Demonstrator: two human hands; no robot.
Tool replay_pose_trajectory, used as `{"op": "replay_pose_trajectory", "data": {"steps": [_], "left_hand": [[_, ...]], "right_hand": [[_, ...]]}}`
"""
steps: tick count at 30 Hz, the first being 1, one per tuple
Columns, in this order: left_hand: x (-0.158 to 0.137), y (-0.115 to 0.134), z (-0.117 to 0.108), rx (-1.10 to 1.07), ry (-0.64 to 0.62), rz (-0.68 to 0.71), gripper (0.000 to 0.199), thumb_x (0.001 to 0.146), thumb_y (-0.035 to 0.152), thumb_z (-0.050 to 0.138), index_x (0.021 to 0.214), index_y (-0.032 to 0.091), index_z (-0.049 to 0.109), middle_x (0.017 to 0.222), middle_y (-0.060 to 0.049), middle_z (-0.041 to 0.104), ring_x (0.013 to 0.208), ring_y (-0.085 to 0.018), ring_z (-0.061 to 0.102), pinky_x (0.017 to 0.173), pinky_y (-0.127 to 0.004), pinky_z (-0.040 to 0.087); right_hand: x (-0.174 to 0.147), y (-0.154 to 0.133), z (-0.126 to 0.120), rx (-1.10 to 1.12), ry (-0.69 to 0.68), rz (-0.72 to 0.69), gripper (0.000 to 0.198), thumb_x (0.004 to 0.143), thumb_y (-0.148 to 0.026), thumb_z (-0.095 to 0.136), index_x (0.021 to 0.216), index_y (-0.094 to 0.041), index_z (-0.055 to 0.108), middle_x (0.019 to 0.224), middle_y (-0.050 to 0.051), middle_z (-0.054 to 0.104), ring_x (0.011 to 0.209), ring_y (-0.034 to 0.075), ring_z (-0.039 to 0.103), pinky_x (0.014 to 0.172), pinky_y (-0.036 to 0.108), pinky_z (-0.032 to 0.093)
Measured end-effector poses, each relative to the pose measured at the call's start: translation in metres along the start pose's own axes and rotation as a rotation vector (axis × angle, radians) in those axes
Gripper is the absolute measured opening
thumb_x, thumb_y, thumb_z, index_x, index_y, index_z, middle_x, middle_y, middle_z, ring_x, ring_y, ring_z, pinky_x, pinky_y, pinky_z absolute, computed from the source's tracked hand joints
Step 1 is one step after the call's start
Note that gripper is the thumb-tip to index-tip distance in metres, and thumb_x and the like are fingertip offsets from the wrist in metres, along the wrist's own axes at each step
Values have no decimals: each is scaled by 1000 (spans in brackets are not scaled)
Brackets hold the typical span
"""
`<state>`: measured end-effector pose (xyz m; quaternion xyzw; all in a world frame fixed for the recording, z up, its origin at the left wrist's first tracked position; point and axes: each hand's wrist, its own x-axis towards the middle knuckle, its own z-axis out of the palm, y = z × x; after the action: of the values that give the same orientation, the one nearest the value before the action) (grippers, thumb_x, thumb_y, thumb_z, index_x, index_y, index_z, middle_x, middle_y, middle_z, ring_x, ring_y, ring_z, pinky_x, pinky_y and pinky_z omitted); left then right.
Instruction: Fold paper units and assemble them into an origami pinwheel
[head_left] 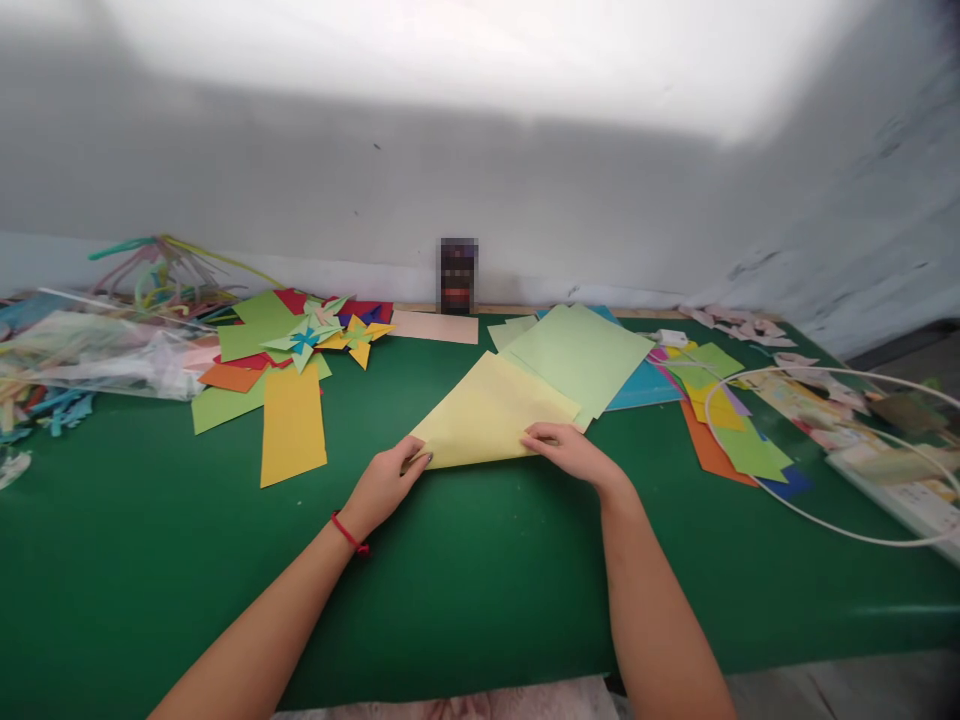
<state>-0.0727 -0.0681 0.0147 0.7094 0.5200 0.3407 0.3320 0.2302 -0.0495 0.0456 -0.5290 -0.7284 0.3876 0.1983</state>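
Observation:
A pale yellow sheet of paper (487,410), folded into a rough triangle, lies on the green table with its straight edge toward me. My left hand (386,480), a red cord bracelet at its wrist, pinches the left corner between thumb and fingers. Toward the right end of the near edge, my right hand (574,450) grips the paper in a pinch. Behind the right part of the yellow sheet lie light green sheets (581,350), partly covered by it.
A yellow strip (294,425), green paper and folded paper flowers (360,335) lie at the left, near a clear plastic bag (112,350). Blue paper (645,390), coloured scraps (720,400) and a white cable (817,525) are at the right. A pixelated dark object (457,275) stands by the wall.

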Motion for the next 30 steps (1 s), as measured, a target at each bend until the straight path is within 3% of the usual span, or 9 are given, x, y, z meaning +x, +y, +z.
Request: {"op": "replay_pose_trajectory", "data": {"steps": [2, 4, 8, 13, 22, 30], "left_hand": [[-1, 2, 2, 1, 0, -25, 32, 82, 33, 52, 112, 26, 56, 83, -1, 66, 74, -18, 62, 66, -25, 45], [-1, 4, 4, 68, -4, 38, 42, 84, 29, 48, 126, 28, 47, 100, -4, 65, 90, -20, 62, 78, -29, 46], [0, 12, 10, 366, 87, 303, 37, 87, 21, 42, 123, 24, 51, 134, -9, 45, 122, -24, 43, 100, -42, 34], [1, 21, 27, 674, 58, 486, 37, 88, 23, 42, 124, 18, 49, 138, -14, 40, 130, -27, 33, 106, -52, 24], [15, 37, 53, 792, -110, 556, 44, 91, 33, 35, 132, 17, 40, 144, -13, 30, 133, -26, 28, 109, -50, 19], [23, 28, 57, 754, -157, 441, 50, 91, 42, 32, 136, 20, 34, 144, -12, 32, 132, -26, 30, 108, -49, 20]], "right_hand": [[0, 2, 1, -39, 3, 26, 36, 85, -48, 40, 71, -20, 57, 76, 2, 61, 70, 16, 55, 65, 28, 43], [1, 4, 4, -67, 11, 44, 36, 86, -48, 39, 70, -20, 55, 74, 2, 59, 67, 15, 52, 61, 27, 41], [7, 7, 11, -138, 59, 42, 37, 85, -48, 39, 63, -19, 47, 71, 1, 52, 63, 14, 48, 59, 27, 38], [13, 10, 16, -159, 80, 45, 35, 86, -45, 39, 62, -20, 40, 66, -1, 45, 60, 13, 43, 57, 26, 33], [18, 17, 21, -132, 192, 101, 36, 86, -44, 38, 60, -20, 32, 57, -5, 34, 55, 11, 35, 53, 25, 27], [25, 19, 22, -233, 250, 143, 35, 86, -44, 39, 60, -20, 34, 57, -4, 40, 56, 12, 40, 53, 25, 27]]}}
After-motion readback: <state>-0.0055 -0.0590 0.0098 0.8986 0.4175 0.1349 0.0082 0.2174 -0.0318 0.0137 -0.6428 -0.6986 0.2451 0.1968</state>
